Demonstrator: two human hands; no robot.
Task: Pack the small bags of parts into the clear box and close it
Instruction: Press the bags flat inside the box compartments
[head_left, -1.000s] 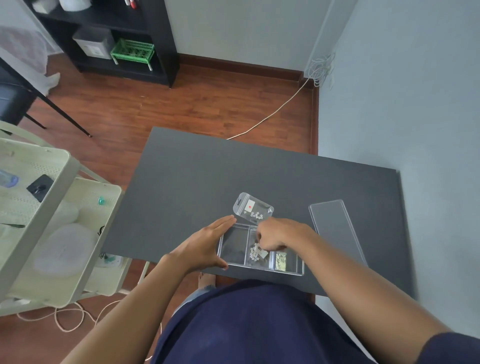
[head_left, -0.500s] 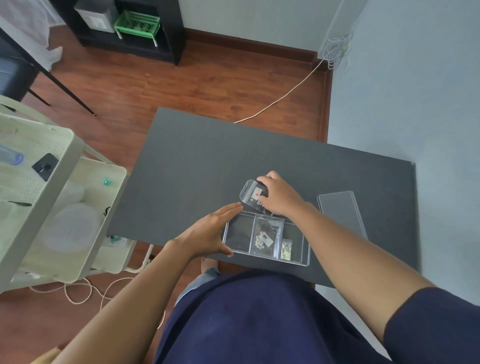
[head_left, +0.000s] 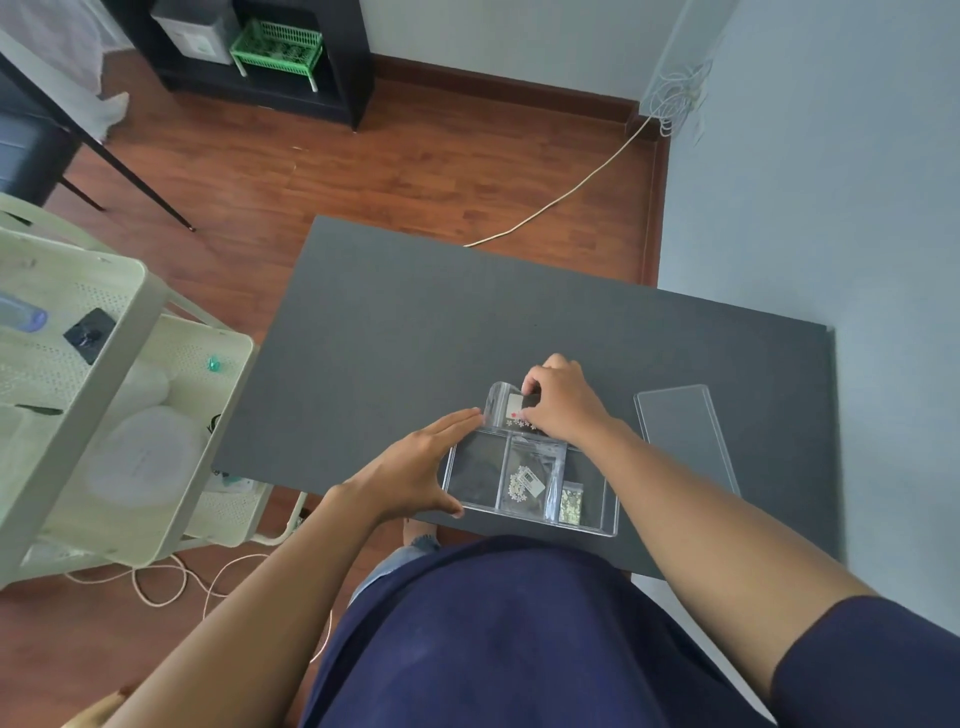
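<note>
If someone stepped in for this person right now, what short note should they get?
Right hand: fingers closed on a small bag with a red dot, just behind the clear box.
Left hand: open, steadying the box's left end.
Done: one bag of pale parts in the middle compartment, a smaller bag in the right one.
Left: put the held bag in (the left compartment looks empty), then fit the lid, which lies on the table to the right.
</note>
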